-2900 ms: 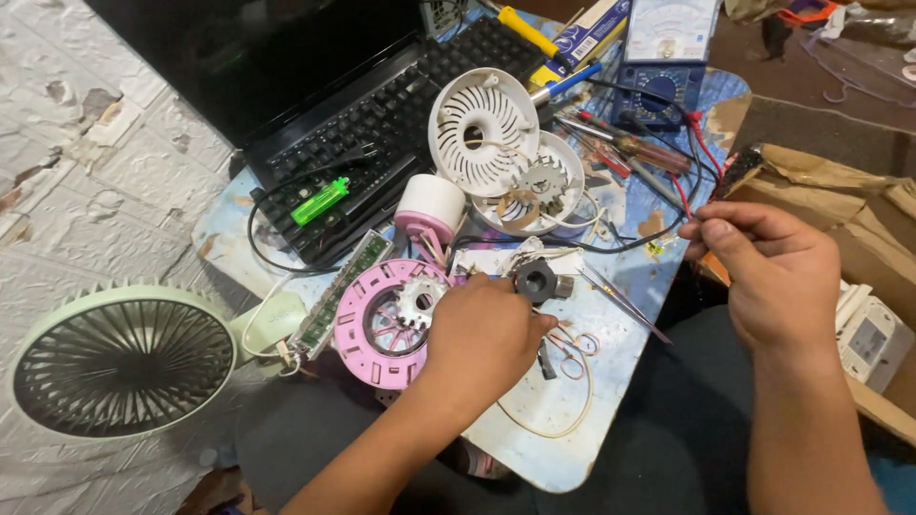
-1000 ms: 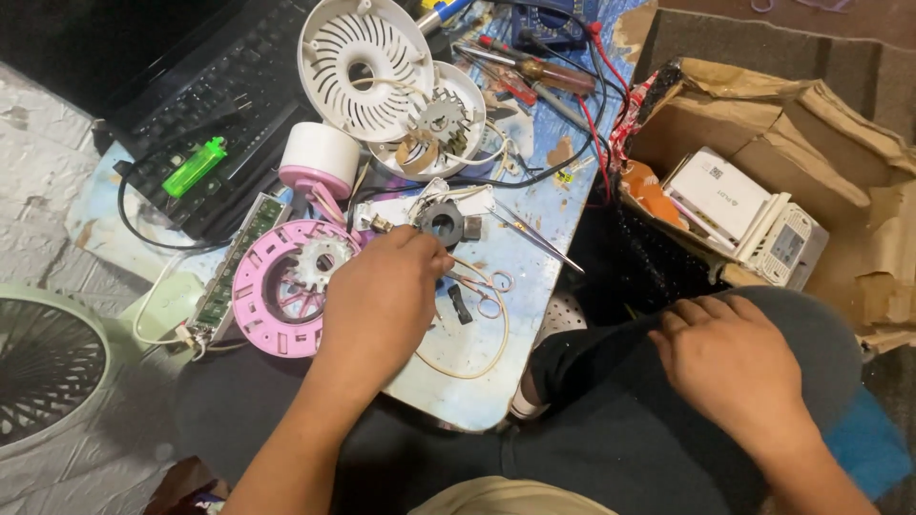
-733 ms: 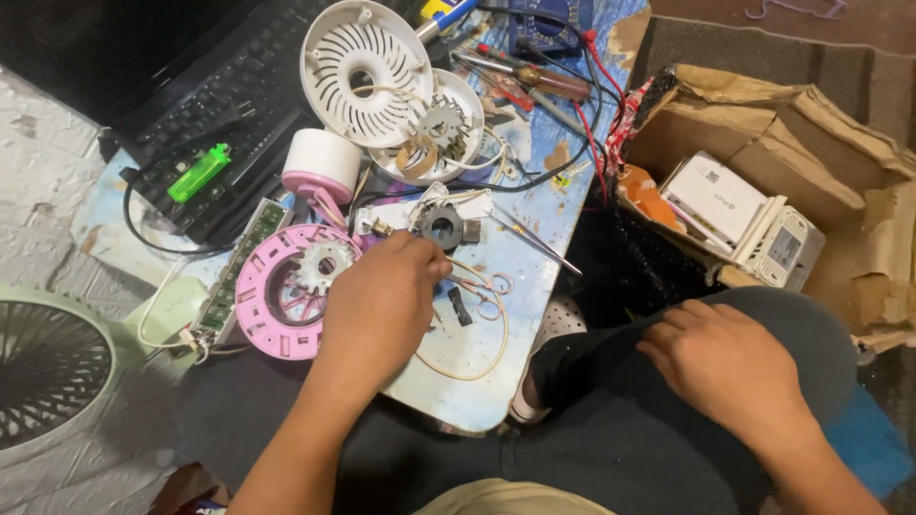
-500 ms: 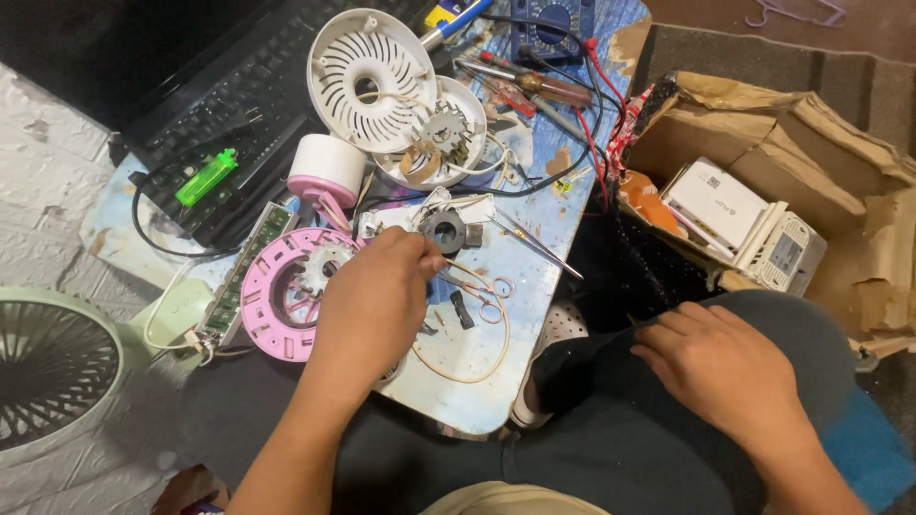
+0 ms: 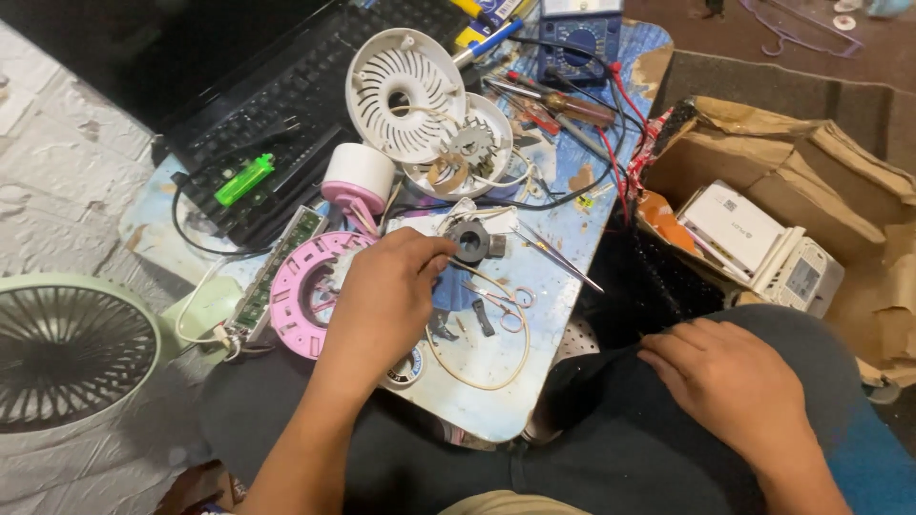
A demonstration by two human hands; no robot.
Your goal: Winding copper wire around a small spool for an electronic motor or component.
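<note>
My left hand [image 5: 386,300] rests over the blue work board [image 5: 515,381], fingers curled, fingertips touching a small dark round motor [image 5: 471,241]. Whether it grips anything I cannot tell. A pink fan ring [image 5: 291,286] lies just left of that hand, partly hidden by it. My right hand [image 5: 730,381] lies flat, palm down, on my dark trouser leg and holds nothing. A white fan grille [image 5: 405,93] and a white and pink cylinder [image 5: 357,177] sit farther up the board.
A black laptop keyboard [image 5: 258,124] with a green lighter [image 5: 243,178] lies at upper left. A pale green fan guard [image 5: 72,353] sits at far left. A torn cardboard box [image 5: 821,191] with white devices stands at right. Screwdrivers, tweezers, a blue meter and wires clutter the board.
My right hand came down from the board's right edge onto my leg. My left hand stayed over the board and shifted its fingertips toward the dark motor. The view tilted down and right.
</note>
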